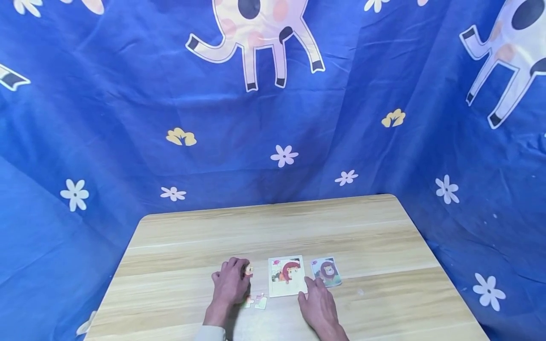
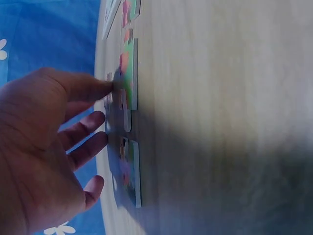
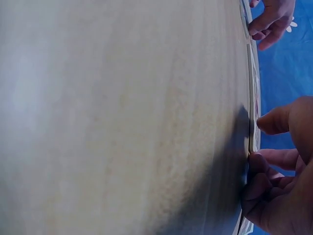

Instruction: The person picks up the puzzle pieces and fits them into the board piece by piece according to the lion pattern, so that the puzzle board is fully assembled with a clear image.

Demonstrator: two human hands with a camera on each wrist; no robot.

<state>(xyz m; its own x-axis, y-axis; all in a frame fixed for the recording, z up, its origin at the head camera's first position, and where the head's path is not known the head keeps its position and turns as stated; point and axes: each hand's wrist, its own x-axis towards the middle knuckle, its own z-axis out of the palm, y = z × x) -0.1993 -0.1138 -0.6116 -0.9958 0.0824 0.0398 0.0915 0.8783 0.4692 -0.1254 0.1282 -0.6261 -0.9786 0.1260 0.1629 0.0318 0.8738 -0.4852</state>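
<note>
My left hand [image 1: 230, 282] hovers low over loose jigsaw pieces on the left of the table. In the left wrist view its thumb reaches the edge of a green and orange jigsaw piece [image 2: 128, 78], with the other fingers spread and loosely bent. More jigsaw pieces [image 1: 260, 301] lie by the wrist, and one [image 1: 249, 270] shows beyond the fingertips. The white-framed puzzle board [image 1: 286, 289], partly filled with a red-maned lion picture, lies flat at centre. My right hand [image 1: 319, 303] holds its near right corner between thumb and index finger.
A picture card of a lion [image 1: 327, 272] lies right of the puzzle board, just beyond my right hand. The wooden table [image 1: 192, 237] has rounded far corners. Blue patterned cloth [image 1: 239, 166] hangs behind it and along both sides.
</note>
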